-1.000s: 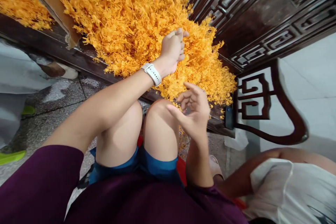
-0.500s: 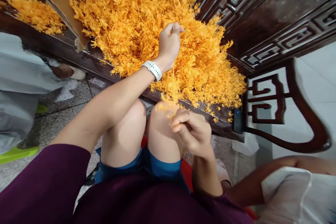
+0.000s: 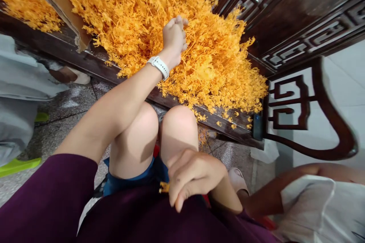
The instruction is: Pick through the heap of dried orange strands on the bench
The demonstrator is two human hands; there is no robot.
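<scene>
Far L, a co-worker's grey clothing (image 3: 17,83) shows nr the small orange heap (image 3: 31,9), w/ a cardboard flap (image 3: 57,3) betw. that and the big orange heap (image 3: 131,19) on the dark wood ledge (image 3: 236,134). My L hand (image 3: 174,40) (white watch (image 3: 159,67) on that wrist) is over the big heap, fingers part-curled; can't tell if they've hold of anything. My R hand (image 3: 196,176) is down by my lap, fingers closed in a pinch w/ a small orange sprig (image 3: 164,187) poking out. Far R: carved chair back (image 3: 318,98), another person's arm (image 3: 270,193) below.
</scene>
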